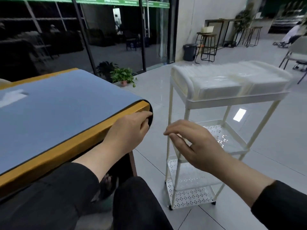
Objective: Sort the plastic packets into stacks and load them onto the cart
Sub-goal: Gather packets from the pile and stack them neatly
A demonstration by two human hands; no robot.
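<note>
Left hand: left hand (pixel 131 128) is at the lower centre of the frame, at the rounded corner of the table (pixel 69 146). Its fingers curl over the dark edge of the blue mat (pixel 58 105) and the wooden rim there. It holds no packet.
Right hand: right hand (pixel 191 143) hangs in the air in front of the near post of the cart (pixel 230 98), right of centre. Fingers are loosely bent and a little spread. I see nothing between them, but whether they touch the post I cannot tell.
Packets: stacks of plastic packets (pixel 221 83) lie on the top shelf of the cart, in the right upper half of the frame. They are white and seem to form two blocks side by side, filling the shelf up to its rail.
Table top: the blue mat shows no packets in the part that is visible. A pale patch (pixel 11 97) at the far left edge may be a reflection or some material; it is too blurred to say.
Done: judging from this, the sorting and loading look almost finished or finished.
Left: perhaps only to straighten the stacks or to move the cart. The lower shelves (pixel 221 136) are perforated and carry nothing I can see.
Hidden or unclear: the whole picture is smeared by motion, so single packets cannot be counted. The left end of the table is cut off. The right hand covers part of the middle shelf. The room behind, with stools (pixel 207 45) and plants (pixel 123 75), is dim.
</note>
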